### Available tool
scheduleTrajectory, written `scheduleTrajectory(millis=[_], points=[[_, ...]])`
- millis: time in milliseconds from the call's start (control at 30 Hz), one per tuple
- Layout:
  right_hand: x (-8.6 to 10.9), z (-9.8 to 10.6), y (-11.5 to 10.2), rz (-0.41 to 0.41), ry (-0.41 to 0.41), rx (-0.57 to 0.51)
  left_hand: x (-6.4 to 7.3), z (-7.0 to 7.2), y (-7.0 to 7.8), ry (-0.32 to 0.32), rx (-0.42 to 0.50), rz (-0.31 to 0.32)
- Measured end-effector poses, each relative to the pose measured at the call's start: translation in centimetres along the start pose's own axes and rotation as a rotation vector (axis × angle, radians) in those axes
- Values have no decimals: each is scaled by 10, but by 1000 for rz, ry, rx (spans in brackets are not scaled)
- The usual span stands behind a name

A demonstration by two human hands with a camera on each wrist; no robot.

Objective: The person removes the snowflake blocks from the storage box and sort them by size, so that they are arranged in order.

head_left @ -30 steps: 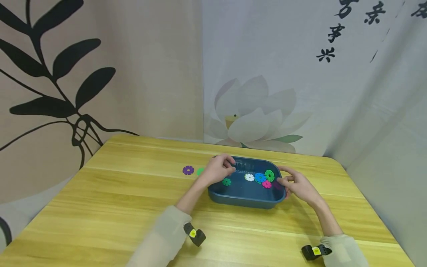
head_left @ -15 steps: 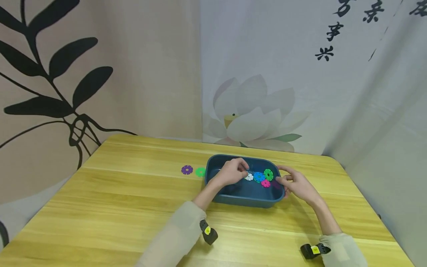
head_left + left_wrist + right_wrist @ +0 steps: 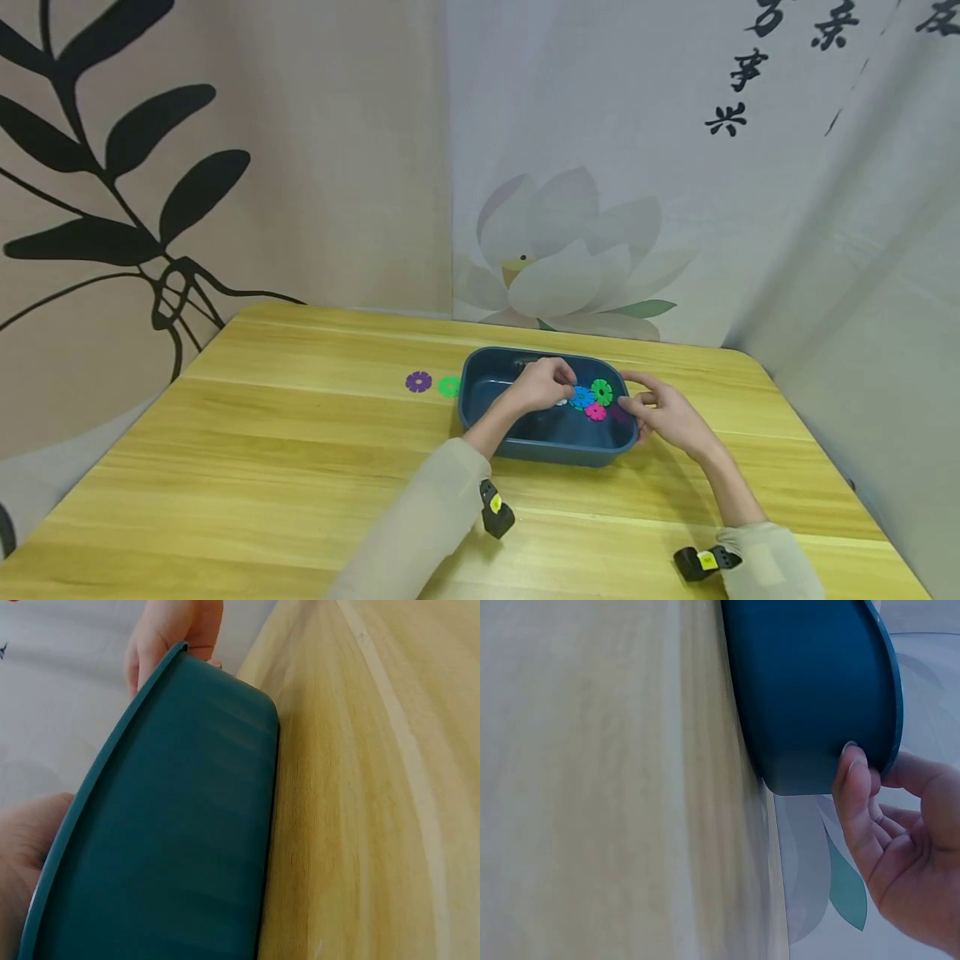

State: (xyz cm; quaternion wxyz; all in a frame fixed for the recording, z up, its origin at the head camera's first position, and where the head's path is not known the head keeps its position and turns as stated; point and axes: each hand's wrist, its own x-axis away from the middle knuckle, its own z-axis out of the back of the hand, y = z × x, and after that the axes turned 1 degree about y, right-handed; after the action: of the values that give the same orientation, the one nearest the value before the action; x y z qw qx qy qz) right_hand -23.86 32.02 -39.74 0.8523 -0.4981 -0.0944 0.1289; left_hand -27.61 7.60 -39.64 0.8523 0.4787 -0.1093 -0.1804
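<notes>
A dark blue plastic basin stands on the table, with several flower-shaped plastic discs inside. Blue, green and pink discs lie clustered at its right end; a white one is mostly covered by the left hand. My left hand reaches over the near rim, its bent fingers beside the blue disc. Whether they pinch anything is hidden, and in the left wrist view the basin wall blocks the fingertips. With thumb inside and fingers outside, my right hand grips the basin's right rim.
Left of the basin, a purple disc and a light green disc lie on the wooden table. A printed curtain hangs behind the table's far edge.
My left hand has moved rightward over the basin, from its left end to the disc cluster. A green disc seen earlier at the left end is now out of sight. The right hand stays put.
</notes>
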Motion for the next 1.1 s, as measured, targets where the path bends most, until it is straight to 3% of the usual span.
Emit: scheduleTrajectory(millis=[300, 533, 733, 1100], points=[[0, 0, 0, 5, 2, 5, -9, -7, -2, -42, -54, 25], [1, 0, -1, 4, 2, 4, -10, -10, -4, -28, -77, 30], [2, 0, -3, 4, 3, 4, -12, -14, -4, -40, -192, 38], [2, 0, -2, 14, 4, 13, -12, -16, -3, -33, -340, 130]])
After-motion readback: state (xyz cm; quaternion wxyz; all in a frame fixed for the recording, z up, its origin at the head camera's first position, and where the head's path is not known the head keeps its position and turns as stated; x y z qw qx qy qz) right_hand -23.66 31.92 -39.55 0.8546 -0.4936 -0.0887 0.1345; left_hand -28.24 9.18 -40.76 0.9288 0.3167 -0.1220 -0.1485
